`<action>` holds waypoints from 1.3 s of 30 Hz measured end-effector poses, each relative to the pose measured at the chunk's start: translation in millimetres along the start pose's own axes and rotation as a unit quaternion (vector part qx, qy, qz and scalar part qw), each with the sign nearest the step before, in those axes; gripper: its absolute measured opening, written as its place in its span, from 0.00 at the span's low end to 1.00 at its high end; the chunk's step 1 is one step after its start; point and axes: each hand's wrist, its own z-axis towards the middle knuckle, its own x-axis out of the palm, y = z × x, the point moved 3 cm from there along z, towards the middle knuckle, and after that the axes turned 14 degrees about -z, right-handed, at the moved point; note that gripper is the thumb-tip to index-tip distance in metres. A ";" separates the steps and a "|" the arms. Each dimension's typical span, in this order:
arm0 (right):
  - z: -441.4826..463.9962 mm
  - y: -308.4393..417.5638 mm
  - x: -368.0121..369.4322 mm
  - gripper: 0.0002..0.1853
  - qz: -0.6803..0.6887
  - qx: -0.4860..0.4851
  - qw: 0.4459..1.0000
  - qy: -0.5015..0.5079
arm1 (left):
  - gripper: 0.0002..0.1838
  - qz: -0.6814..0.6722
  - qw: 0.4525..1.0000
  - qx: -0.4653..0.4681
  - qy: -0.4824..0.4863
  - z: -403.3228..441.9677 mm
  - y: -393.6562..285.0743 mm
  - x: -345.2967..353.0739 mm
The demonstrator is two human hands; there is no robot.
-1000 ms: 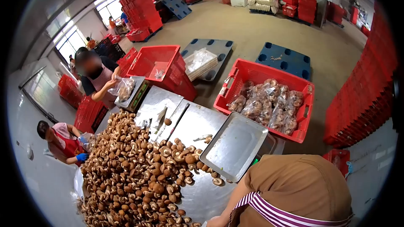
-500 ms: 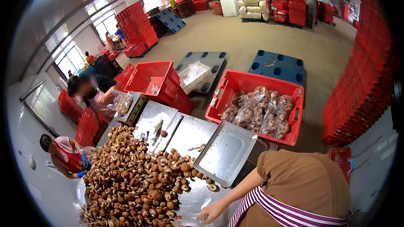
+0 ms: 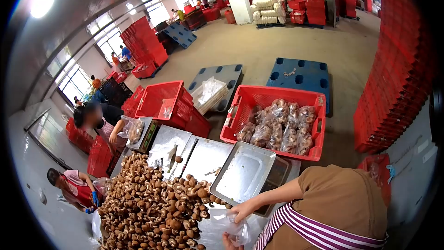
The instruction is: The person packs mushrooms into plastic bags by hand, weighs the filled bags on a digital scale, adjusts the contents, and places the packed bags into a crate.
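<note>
My right hand (image 3: 243, 210) reaches in from the lower right, its fingers closed on the edge of a clear plastic bag (image 3: 237, 231). Just below it, at the bottom edge, part of my left hand (image 3: 230, 241) shows with its fingers pinched on the same bag. The bag hangs crumpled between both hands over the metal table (image 3: 206, 156). To their left lies a big heap of brown mushrooms (image 3: 157, 203). Beyond my right hand is a shallow metal tray (image 3: 243, 171) with its corner near my wrist.
A red crate (image 3: 273, 146) with bagged mushrooms (image 3: 282, 122) stands past the tray. At left, one co-worker (image 3: 108, 125) is by a scale (image 3: 144, 134) with a filled bag; another (image 3: 76, 187) wears blue gloves. Stacked red crates (image 3: 393, 74) rise at right.
My right hand has moved up and away from the mushroom heap's edge, lifting the plastic bag. My left hand has come into view at the bottom. The view has shifted slightly.
</note>
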 end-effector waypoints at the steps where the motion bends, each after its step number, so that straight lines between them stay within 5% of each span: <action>1: -5.7 3.5 -6.0 0.28 0.002 0.002 1.000 -0.026 | 0.22 0.013 1.000 0.000 0.007 -0.4 1.3 7.1; 6: -41.4 16.3 -27.0 0.23 0.011 0.024 0.997 -0.066 | 0.22 0.073 0.997 -0.009 0.040 -3.3 12.1 36.6; 14: -49.5 50.9 -10.8 0.25 0.054 -0.001 0.998 0.034 | 0.22 0.125 0.990 -0.008 0.066 -3.7 23.1 67.7; 20: -54.7 28.9 -27.8 0.28 0.051 -0.018 0.998 -0.042 | 0.23 0.130 0.989 0.004 0.070 2.0 20.4 70.8; 28: -71.0 80.6 -20.9 0.21 0.056 -0.097 0.993 0.037 | 0.23 0.132 0.988 0.022 0.074 12.3 17.1 87.0; 30: -53.5 32.3 -41.0 0.19 0.007 -0.074 0.995 -0.064 | 0.23 0.132 0.988 0.034 0.079 14.2 11.1 90.2; 34: -88.1 62.3 -78.5 0.14 -0.084 0.025 0.962 -0.260 | 0.23 0.219 0.959 0.137 0.120 24.0 -13.3 89.8; 36: -94.1 67.2 -79.8 0.13 -0.108 0.045 0.950 -0.288 | 0.23 0.136 0.974 0.116 0.139 32.3 -23.3 88.0; 37: -93.0 63.9 -80.4 0.13 -0.105 0.032 0.940 -0.323 | 0.23 -0.101 0.985 0.018 0.137 26.5 -28.6 105.0; 39: -92.8 67.9 -79.4 0.13 -0.051 0.017 0.931 -0.361 | 0.22 -0.108 0.982 0.026 0.155 19.3 -38.0 121.2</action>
